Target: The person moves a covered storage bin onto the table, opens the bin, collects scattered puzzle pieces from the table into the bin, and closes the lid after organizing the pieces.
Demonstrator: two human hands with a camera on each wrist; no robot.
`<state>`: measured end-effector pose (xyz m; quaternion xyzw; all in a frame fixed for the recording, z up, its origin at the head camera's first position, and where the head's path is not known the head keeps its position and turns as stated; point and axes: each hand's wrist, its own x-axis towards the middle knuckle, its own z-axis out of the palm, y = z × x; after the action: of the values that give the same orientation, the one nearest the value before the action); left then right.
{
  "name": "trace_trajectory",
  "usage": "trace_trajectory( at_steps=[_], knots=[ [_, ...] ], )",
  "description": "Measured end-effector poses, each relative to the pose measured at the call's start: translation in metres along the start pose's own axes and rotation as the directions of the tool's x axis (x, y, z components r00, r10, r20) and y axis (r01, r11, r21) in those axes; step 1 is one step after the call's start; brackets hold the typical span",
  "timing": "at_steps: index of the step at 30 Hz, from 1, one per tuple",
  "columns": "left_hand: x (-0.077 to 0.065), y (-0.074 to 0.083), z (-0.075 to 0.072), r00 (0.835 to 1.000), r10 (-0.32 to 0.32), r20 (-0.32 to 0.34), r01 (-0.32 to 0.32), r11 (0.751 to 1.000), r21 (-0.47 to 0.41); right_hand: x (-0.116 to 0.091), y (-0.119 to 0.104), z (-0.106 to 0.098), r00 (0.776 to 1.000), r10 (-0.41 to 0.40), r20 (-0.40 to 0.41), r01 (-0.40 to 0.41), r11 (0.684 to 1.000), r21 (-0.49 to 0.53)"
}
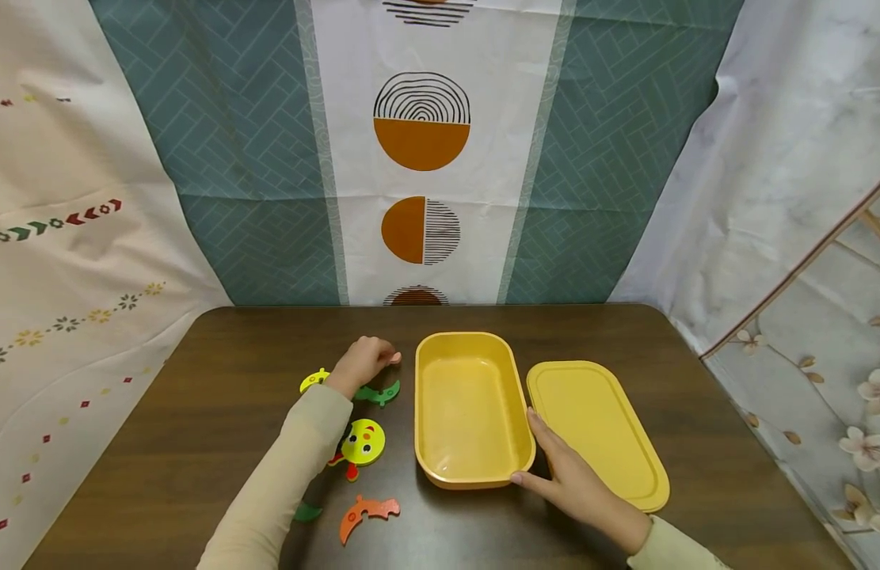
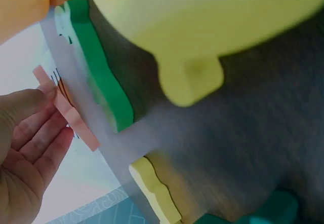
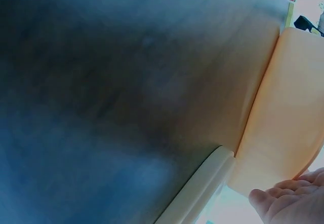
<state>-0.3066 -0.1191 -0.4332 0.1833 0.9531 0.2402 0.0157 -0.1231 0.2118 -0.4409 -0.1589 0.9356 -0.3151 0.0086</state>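
My left hand (image 1: 364,364) is at the far left of the yellow box (image 1: 475,481), raised over the loose puzzle pieces. Between thumb and fingers it pinches a thin salmon-pink puzzle piece (image 2: 68,110), best seen in the left wrist view. Below that hand lies a green puzzle piece (image 1: 380,393), partly covered by it. My right hand (image 1: 571,479) rests against the box's near right corner, thumb by the front rim and fingers along the right side. Those fingers look extended and touch the orange-looking wall in the right wrist view.
A yellow lid (image 1: 600,431) lies flat right of the box. Left of it are a smiling yellow head piece (image 1: 363,443), an orange piece (image 1: 368,511), a yellow piece (image 1: 313,380) and another green piece (image 1: 307,513). Patterned cloth (image 1: 425,47) hangs behind the brown table (image 1: 176,443).
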Motion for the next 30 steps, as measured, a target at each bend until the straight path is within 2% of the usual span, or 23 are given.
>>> trace_trajectory(
  at_steps=[4, 13, 18, 23, 30],
  knots=[
    [0.000, 0.001, -0.002, 0.999, 0.033, -0.043, -0.033, 0.999, -0.013, 0.001, 0.000, 0.000, 1.000, 0.002, 0.014, -0.002, 1.000, 0.006],
    [-0.002, 0.011, -0.011, 0.998, -0.006, -0.061, 0.000, 0.996, -0.094, 0.000, 0.001, -0.001, 1.000, 0.013, 0.024, -0.013, 1.000, -0.005],
    [0.001, 0.021, -0.017, 0.991, 0.053, -0.122, -0.060, 0.997, -0.054, 0.002, 0.000, -0.003, 1.000, 0.004, 0.010, -0.004, 1.000, 0.000],
    [-0.002, 0.032, -0.020, 0.971, 0.130, -0.199, -0.141, 0.989, -0.041, 0.002, 0.000, -0.002, 1.000, 0.008, 0.024, -0.007, 1.000, -0.005],
    [-0.004, 0.057, -0.020, 0.960, 0.197, -0.198, -0.213, 0.975, -0.060, 0.002, -0.001, 0.000, 1.000, -0.004, 0.023, 0.004, 1.000, 0.005]
  ],
)
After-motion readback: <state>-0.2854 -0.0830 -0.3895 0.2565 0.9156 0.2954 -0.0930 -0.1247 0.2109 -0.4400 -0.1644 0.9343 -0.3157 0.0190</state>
